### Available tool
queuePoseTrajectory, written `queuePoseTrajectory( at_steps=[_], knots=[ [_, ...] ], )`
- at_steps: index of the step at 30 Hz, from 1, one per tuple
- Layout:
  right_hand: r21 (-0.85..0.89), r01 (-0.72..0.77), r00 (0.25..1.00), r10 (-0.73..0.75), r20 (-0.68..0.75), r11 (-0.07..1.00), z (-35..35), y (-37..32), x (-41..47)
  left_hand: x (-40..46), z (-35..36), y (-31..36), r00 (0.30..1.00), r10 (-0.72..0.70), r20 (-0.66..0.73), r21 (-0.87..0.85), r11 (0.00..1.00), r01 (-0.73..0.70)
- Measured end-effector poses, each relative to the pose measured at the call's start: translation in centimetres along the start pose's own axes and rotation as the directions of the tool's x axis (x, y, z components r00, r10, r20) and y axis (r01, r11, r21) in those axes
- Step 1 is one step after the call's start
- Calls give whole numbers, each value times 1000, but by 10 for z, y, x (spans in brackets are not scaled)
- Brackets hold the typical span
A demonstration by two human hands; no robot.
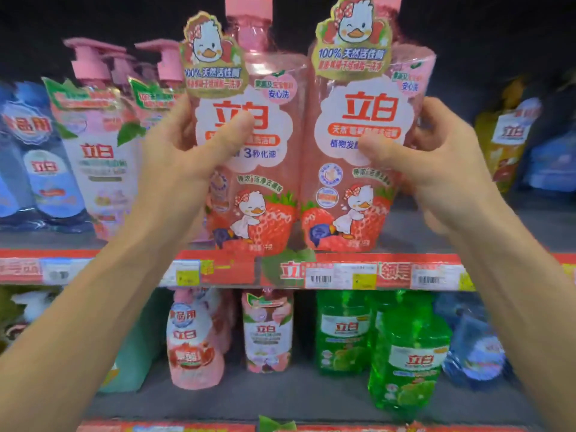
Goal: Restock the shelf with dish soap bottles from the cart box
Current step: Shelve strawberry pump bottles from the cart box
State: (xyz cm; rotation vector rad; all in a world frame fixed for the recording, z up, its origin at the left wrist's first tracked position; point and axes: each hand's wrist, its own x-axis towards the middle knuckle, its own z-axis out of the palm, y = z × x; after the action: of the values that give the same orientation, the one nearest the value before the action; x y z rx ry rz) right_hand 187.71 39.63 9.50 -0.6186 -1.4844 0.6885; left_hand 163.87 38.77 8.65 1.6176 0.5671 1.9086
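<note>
Both hands' grip: pink bottles [352, 151] on shelf [218, 269].

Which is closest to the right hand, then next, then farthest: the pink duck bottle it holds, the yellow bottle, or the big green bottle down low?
From the right hand:
1. Pink duck bottle, gripped in it.
2. Yellow bottle, on the same shelf, to its right.
3. Big green bottle, on the shelf below.

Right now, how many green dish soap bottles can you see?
3: on the lower shelf, one left, one front right, one partly hidden behind them. More may sit behind.
</note>
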Motion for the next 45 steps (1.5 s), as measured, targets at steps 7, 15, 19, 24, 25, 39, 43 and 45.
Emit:
queuePoseTrajectory(
  at_steps=[7, 15, 19, 24, 25, 39, 43, 45],
  knots=[
    [-48, -11, 998, 8, -69, 999, 3, 15, 22, 30, 0, -25, 999, 12, 40, -40, 999, -11],
    [-3, -68, 991, 68, -113, 998, -10, 32, 20, 34, 9, -48, 995, -4, 99, 30, 1000, 2],
    [7, -105, 987, 105, -123, 994, -14, 42, 18, 35, 11, -58, 993, -26, 118, 70, 997, 18],
    [15, -143, 984, 144, -109, 990, -16, 49, 16, 29, 9, -65, 991, -70, 110, 94, 994, 60],
    [14, -151, 983, 152, -101, 988, -16, 50, 15, 27, 8, -66, 991, -85, 101, 93, 993, 76],
    [-66, -186, 982, 187, 3, 980, -19, 56, 20, 14, 22, -66, 982, -21, -189, 403, 910, 97],
    [-295, -105, 994, 100, -34, 950, -16, 61, 17, 7, 24, -64, 981, -3, -192, 567, 816, 113],
    [-369, -62, 998, 55, -30, 927, -15, 58, 15, 3, 25, -58, 984, -24, -177, 639, 757, 134]
  ],
)
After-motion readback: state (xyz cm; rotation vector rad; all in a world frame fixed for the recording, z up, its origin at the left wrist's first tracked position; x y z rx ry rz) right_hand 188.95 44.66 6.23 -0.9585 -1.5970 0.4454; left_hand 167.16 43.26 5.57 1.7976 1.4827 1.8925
